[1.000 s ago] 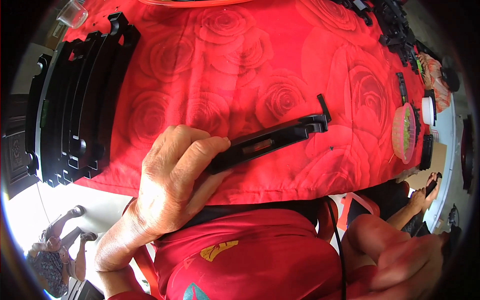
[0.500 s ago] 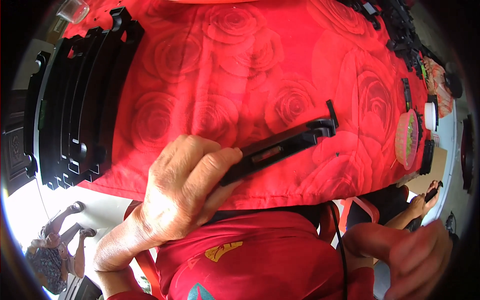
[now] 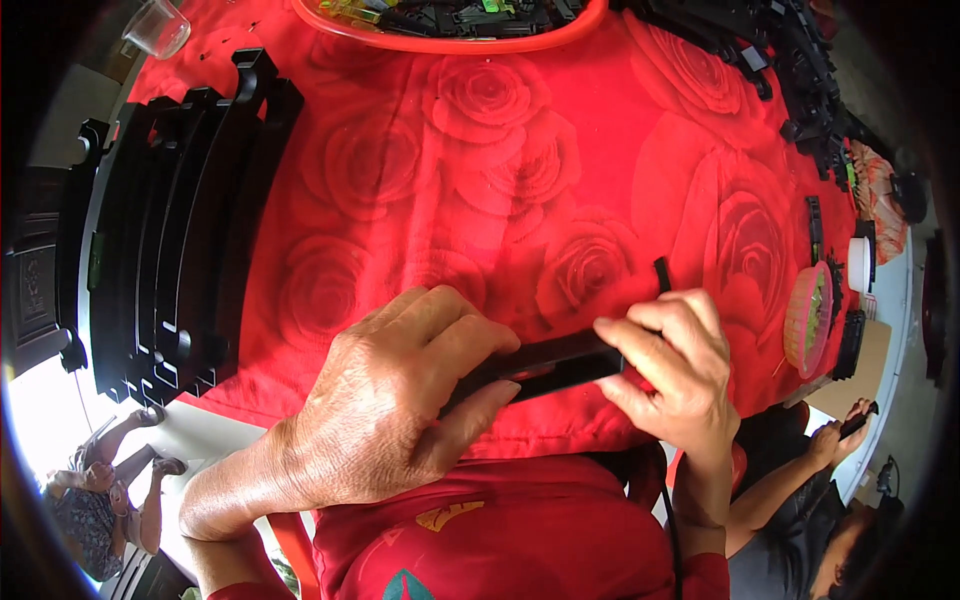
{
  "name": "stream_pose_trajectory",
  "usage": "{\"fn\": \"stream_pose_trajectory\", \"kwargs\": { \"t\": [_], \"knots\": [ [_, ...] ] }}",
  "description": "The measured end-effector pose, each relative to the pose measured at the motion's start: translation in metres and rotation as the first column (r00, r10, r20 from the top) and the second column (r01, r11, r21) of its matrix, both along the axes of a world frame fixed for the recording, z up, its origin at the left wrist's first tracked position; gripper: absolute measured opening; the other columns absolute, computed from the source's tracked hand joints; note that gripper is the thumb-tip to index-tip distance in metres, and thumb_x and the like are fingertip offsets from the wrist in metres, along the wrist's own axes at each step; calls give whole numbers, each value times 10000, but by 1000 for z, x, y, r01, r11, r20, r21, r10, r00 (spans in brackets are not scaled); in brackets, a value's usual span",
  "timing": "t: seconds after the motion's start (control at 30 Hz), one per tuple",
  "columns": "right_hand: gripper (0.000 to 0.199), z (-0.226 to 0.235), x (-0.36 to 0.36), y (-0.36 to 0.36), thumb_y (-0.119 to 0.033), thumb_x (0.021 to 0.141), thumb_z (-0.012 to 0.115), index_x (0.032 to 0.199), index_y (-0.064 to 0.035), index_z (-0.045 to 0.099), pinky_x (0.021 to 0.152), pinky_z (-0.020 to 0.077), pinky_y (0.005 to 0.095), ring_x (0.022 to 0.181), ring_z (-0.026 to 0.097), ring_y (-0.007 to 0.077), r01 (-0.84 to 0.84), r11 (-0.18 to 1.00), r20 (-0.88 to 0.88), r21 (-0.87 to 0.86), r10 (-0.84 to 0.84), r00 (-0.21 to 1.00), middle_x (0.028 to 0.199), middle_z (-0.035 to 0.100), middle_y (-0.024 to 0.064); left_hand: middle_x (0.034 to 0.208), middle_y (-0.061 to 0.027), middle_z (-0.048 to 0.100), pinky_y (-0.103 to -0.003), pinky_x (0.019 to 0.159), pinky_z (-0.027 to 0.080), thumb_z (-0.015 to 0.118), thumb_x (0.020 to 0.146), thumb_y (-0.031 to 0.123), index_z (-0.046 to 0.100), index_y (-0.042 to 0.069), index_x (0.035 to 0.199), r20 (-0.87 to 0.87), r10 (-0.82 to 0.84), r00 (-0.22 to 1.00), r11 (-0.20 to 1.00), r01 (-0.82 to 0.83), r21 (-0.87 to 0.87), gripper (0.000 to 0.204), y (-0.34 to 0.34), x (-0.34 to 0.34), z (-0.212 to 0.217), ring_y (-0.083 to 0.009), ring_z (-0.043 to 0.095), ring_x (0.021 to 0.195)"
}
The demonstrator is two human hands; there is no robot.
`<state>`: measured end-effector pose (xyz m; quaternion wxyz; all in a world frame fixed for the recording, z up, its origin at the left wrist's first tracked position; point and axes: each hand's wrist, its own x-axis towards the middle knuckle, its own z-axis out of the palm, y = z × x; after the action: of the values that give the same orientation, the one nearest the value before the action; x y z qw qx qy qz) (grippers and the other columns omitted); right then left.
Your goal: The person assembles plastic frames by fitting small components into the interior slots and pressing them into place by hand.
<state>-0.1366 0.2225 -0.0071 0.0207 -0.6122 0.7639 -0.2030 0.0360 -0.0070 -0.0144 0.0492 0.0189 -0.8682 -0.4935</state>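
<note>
- Fingers [image 3: 470, 345] of the left hand [image 3: 385, 405] curl over the near end of a long, narrow black plastic strip [image 3: 555, 362], thumb pressed under it, so the grip is closed on the piece.
- Fingers [image 3: 640, 350] of the right hand [image 3: 675, 375] wrap the far end of the same strip, also closed around it; a short black tab [image 3: 662, 273] sticks up just past the knuckles.
- Strip lies nearly level between both hands, low over the near edge of the bench, right above the red rose-patterned cloth [image 3: 520, 170] that covers it.
- Stack of curved black plastic track-like pieces [image 3: 170, 230] stands on edge at the left side of the cloth, well apart from the hands.
- Red-rimmed round tray [image 3: 440, 42] holding small dark parts sits at the far edge.
- Clear plastic cup [image 3: 157, 25] rests at the far left corner.
- Heap of black plastic parts [image 3: 800, 80] spreads along the far right side.
- Small pink basket [image 3: 805, 320] sits near the right edge, just beyond the right hand.
- Another person [image 3: 830, 500] sits at the lower right, a dark object in one hand.
</note>
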Motion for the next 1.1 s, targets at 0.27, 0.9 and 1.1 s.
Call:
{"fn": "stream_pose_trajectory", "kwargs": {
  "t": [0.27, 0.9, 1.1],
  "knots": [
    [452, -10, 11, 5, -121, 573, 903, 1011, -60, 810, 680, 504, 371, 794, 601, 244, 56, 996, 106, -70, -48, 993, 874, 659, 48, 875, -108, 649, -454, 691, 542, 824, 870, 216, 696, 60, 1022, 168, -88, 982, 971, 123, -207, 253, 2, -23, 10, -319, 670, 816],
    [442, -23, 9, 9, -152, 650, 957, 1051, -58, 798, 687, 524, 364, 806, 623, 233, 31, 984, 111, -176, -12, 994, 887, 671, 41, 926, -117, 681, -480, 714, 546, 806, 882, 253, 670, 64, 1016, 266, -141, 954, 958, 200, -208, 269, 1, -37, 17, -350, 706, 857],
    [427, -23, 15, 12, -158, 659, 956, 1041, -58, 795, 684, 526, 366, 803, 614, 236, 47, 983, 119, -178, -26, 993, 881, 666, 39, 939, -118, 695, -485, 722, 548, 796, 883, 261, 678, 75, 1022, 257, -96, 962, 943, 170, -285, 260, 10, -34, 17, -349, 713, 905]
  ]
}}
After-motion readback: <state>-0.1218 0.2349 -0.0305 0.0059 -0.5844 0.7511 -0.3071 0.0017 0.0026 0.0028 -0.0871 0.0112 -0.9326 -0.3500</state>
